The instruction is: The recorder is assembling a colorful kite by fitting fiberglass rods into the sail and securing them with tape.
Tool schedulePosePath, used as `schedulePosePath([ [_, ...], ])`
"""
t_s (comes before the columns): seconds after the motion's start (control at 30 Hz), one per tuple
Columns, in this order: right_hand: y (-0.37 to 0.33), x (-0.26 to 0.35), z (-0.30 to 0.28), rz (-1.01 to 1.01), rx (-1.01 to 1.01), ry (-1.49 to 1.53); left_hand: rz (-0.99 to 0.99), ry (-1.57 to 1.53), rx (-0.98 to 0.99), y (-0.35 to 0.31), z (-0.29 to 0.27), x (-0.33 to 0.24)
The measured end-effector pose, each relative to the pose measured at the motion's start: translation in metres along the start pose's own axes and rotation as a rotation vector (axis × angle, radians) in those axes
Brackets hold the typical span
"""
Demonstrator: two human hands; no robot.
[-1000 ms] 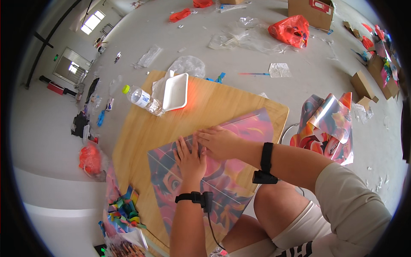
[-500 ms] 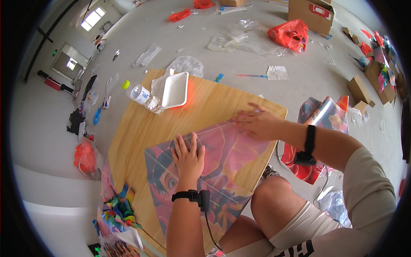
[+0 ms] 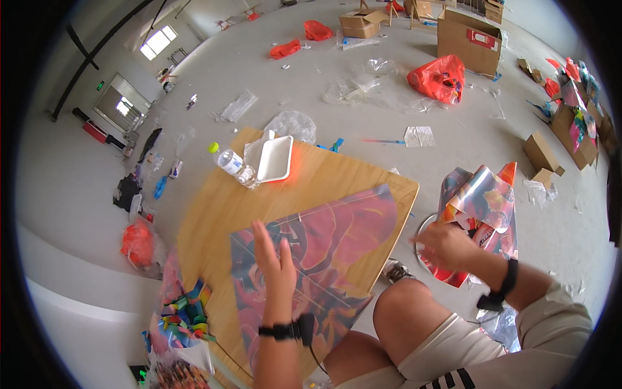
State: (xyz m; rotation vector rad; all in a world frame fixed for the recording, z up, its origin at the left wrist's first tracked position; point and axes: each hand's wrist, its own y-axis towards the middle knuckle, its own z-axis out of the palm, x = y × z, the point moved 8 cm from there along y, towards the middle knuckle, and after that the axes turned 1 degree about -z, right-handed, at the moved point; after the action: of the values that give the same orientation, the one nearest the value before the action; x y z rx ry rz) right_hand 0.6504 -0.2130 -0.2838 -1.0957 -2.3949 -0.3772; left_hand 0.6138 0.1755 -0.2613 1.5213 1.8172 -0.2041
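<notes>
**Patterned Sheet (image 3: 324, 259) Spread on Wooden Table (image 3: 353, 170), Hands Held Apart**

The near part of the tabletop is covered by the glossy sheet, whose upper right corner is set just inside the table's right edge and whose lower right corner is brought to that edge. A strip of wood is left along the sheet's left side, and a broader one beyond its upper edge. Over the sheet's left part the left hand (image 3: 277, 269) is held upright, fingers extended, nothing gripped. The right hand (image 3: 450, 247) is seen past the table's right edge, near a heap of glossy printed sheets (image 3: 483, 198); its fingers are blurred, and whether anything is gripped cannot be told. The far side of the table is occupied by a clear bottle (image 3: 234, 165) with a green cap and a white tray (image 3: 276, 159), set side by side. Room at the near right is limited by a bent knee (image 3: 411, 305), while colored strips (image 3: 188, 311) are bunched by the left edge. Beyond, the floor is strewn with plastic film (image 3: 372, 84), a red bag (image 3: 437, 81) and a large carton (image 3: 463, 42).
</notes>
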Motion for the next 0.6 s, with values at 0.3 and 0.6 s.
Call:
schedulePosePath([
  [0.3,-0.121,0.123,0.036,-0.507,0.092,0.31,-0.416,-0.549,-0.485,-0.26,-0.17,-0.037],
  [0.6,-0.146,0.177,0.075,-0.433,0.331,0.456,-0.605,-0.384,-1.016,-0.516,-0.288,0.037],
])
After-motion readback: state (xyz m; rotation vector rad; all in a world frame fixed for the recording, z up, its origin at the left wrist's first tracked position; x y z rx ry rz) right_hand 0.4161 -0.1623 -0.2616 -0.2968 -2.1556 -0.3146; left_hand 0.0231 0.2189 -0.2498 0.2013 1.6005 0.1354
